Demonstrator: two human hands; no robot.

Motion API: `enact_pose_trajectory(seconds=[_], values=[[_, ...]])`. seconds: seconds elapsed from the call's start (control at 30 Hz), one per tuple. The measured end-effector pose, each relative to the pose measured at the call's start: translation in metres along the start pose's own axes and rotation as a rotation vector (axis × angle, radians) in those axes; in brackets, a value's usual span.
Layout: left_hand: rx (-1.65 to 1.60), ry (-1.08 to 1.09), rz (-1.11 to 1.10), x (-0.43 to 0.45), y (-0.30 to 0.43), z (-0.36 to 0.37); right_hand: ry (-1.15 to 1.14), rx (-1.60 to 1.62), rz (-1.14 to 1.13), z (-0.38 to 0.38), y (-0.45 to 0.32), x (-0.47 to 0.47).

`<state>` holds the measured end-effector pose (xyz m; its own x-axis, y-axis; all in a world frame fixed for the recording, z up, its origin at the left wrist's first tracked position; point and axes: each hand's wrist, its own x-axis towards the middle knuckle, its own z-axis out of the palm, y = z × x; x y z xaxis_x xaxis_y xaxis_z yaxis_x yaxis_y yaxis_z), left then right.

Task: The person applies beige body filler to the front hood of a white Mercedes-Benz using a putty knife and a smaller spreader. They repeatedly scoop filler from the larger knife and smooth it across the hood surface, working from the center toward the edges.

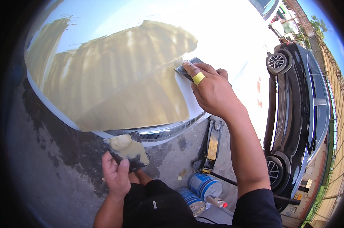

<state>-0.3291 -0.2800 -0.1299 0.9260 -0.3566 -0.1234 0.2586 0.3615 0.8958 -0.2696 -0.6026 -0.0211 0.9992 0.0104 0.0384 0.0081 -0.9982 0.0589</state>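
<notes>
My right hand (217,89) grips a dark flat putty spreader (182,73), its edge against the white car body panel (186,91). A yellow band (198,78) wraps one finger, and pale residue coats that fingertip. Left of the spreader, a broad streaky layer of tan body filler (115,85) covers much of the panel. Lower down, my left hand (117,178) holds a dark square mixing plate (134,164), thumb on top. A mound of beige filler (120,142) sits on it, with a thinner smear beside. Glare washes out the panel's upper right.
Below the panel's edge runs a glossy light or trim strip (163,132). A floor jack (213,142) stands on the stained concrete (66,182). Near my legs are two blue-banded cans (203,183) and a red-capped bottle (216,201). A dark car (294,105) is parked at right.
</notes>
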Motion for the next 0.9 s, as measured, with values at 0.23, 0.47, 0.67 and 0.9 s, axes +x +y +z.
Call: enact_pose_trajectory(seconds=[0.23, 0.47, 0.67, 0.9], values=[[-0.002, 0.002, 0.006, 0.002, -0.002, 0.002, -0.043, 0.075, 0.015, -0.004, 0.011, 0.011], [0.000, -0.010, 0.001, 0.004, -0.001, 0.002, -0.024, 0.093, 0.014, -0.010, -0.003, 0.011], [0.008, -0.006, -0.029, 0.003, -0.007, 0.000, 0.009, 0.099, 0.035, 0.012, -0.019, -0.004], [0.008, -0.007, -0.053, 0.002, -0.008, 0.002, -0.105, 0.059, 0.071, 0.012, -0.033, -0.040]])
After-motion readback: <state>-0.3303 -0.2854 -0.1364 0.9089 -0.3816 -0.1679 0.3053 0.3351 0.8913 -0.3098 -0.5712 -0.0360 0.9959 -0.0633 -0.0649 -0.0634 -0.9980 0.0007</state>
